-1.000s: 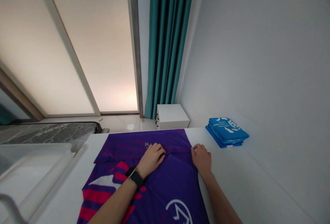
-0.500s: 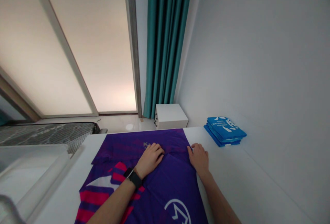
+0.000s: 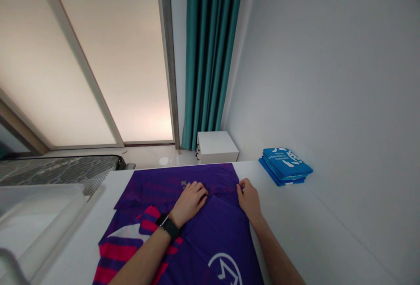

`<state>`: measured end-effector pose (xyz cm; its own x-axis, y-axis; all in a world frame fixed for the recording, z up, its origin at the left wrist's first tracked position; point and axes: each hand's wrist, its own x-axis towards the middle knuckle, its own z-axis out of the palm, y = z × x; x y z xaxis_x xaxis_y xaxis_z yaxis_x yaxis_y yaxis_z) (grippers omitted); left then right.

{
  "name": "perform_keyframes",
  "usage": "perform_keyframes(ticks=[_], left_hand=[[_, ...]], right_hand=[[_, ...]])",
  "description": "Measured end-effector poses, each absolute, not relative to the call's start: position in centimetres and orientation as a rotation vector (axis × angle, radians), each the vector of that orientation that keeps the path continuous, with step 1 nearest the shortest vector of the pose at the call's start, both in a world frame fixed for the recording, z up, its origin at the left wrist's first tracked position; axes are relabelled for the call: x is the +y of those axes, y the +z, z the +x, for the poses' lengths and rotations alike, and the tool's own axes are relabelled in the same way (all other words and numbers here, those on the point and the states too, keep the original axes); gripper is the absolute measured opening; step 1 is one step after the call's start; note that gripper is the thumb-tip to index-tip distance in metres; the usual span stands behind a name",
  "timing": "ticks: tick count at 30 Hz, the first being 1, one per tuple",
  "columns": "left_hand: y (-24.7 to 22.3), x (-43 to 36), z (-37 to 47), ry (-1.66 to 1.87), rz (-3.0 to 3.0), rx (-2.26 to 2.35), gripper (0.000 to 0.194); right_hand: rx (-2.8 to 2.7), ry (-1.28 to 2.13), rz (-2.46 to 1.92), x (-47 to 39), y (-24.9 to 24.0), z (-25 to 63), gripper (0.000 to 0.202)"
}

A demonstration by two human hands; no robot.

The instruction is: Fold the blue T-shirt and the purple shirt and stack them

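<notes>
Across the near middle of the tabletop [image 3: 285, 241], the purple garment [image 3: 216, 228] lies spread, its top part reaching the far edge; pink stripes to the left, white logo nearer you. Your left hand [image 3: 189, 202] rests on it, fingers slightly curled, thumb not visible enough to judge the grip. Your right hand [image 3: 248, 199] is at its right edge, thumb and fingers near each other; can't tell if cloth is pinched. Folded blue stack [image 3: 285, 166]: right of your right hand, toward the far edge. Clear plastic bin [image 3: 39, 228]: left side.
</notes>
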<state>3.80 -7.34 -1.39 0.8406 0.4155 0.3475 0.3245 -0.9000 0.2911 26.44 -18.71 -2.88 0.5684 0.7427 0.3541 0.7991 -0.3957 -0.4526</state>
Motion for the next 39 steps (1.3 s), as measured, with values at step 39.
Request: perform_keyframes(ticks=[39], left_hand=[[-2.1, 2.1, -7.8, 0.406, 2.875, 1.197, 0.049]], right_hand=[[-2.029, -0.226, -2.112, -9.8, -1.2, 22.5, 0.047]])
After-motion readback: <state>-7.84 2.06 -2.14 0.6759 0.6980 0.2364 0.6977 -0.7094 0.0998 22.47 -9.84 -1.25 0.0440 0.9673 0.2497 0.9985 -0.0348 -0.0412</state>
